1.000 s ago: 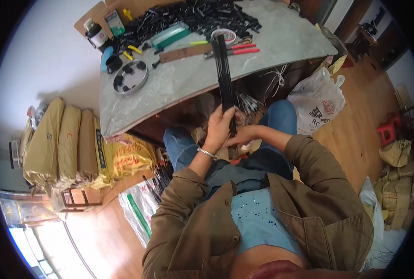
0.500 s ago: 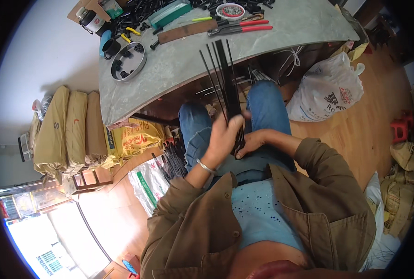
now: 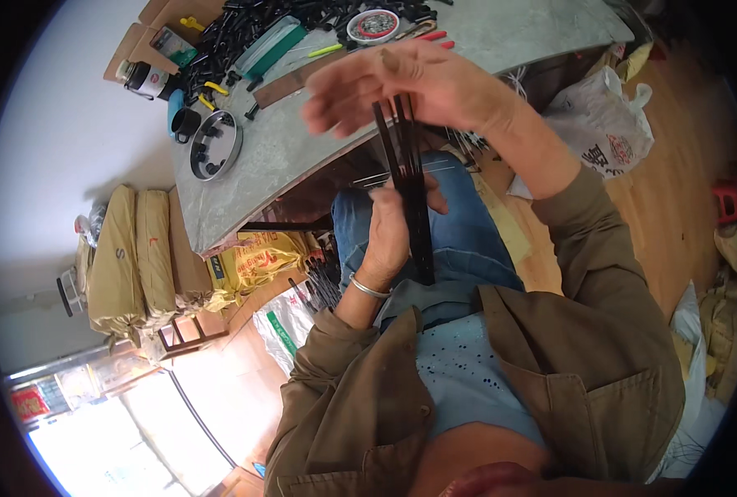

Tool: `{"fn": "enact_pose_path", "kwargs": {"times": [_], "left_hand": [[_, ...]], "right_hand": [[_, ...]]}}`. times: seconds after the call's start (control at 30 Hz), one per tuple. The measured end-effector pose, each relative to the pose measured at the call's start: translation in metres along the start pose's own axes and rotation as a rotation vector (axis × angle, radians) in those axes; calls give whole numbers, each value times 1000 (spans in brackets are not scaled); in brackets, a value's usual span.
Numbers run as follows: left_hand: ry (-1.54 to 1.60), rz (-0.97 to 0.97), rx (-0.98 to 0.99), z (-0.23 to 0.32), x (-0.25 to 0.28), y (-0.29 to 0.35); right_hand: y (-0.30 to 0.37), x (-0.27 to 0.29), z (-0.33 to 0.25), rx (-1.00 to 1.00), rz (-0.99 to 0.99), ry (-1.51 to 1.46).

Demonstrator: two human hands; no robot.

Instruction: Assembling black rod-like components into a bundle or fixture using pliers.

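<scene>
A bundle of thin black rods (image 3: pixel 416 219) stands between my thighs, its lower end by my lap. My left hand (image 3: pixel 388 228) is wrapped round the bundle at its middle, a metal bangle on the wrist. My right hand (image 3: pixel 435 81) is stretched out flat over the bundle's upper ends, fingers pointing left and slightly blurred. Several rods reach up to the palm at uneven heights; whether they touch it, I cannot tell.
Ahead is a grey table (image 3: pixel 273 161) with a round metal tray (image 3: pixel 238 149) of black parts, a green box (image 3: pixel 271 51), a bowl of small pieces (image 3: pixel 373 26) and a heap of black parts. Wrapped rolls (image 3: pixel 118 261) stand left; a white sack (image 3: pixel 592 124) lies right.
My right hand has left the bundle's lower end and risen over its top, opening flat. The left hand keeps its hold. Rods that fanned out at the top now stand closer together.
</scene>
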State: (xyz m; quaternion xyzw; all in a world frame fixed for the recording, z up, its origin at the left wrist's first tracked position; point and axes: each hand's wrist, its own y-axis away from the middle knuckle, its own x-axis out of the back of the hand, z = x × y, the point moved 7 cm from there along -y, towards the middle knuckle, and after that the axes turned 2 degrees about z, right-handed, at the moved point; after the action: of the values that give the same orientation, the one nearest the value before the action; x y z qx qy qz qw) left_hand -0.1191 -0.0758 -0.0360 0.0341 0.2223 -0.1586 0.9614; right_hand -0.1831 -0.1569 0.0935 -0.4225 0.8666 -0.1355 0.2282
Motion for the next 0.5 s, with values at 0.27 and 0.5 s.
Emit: {"fn": "enact_pose_path", "kwargs": {"times": [0.27, 0.5], "left_hand": [[-396, 186, -19, 19, 17, 16], [120, 260, 41, 16, 23, 22]], "right_hand": [[37, -75, -39, 120, -152, -568], [61, 1, 38, -321, 166, 993]]}}
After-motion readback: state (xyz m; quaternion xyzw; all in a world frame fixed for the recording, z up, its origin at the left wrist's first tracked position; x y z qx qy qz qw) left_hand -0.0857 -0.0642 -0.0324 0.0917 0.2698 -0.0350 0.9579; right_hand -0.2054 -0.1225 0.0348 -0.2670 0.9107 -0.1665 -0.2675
